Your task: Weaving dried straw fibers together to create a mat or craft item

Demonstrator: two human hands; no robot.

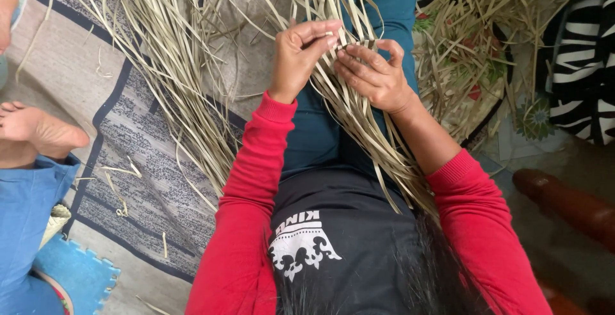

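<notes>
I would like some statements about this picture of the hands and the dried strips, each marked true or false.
1. Both hands hold the dried leaf strips at the small woven part. True.
2. The person wears blue sleeves. False: the sleeves are red.
3. The left hand pinches a strip between thumb and fingers. True.
4. The right hand rests flat on the floor mat. False: it is raised and grips the strips beside the left hand.
5. Another person's bare foot lies on the patterned mat. True.
6. The strips are bright green. False: they are pale tan.
</notes>
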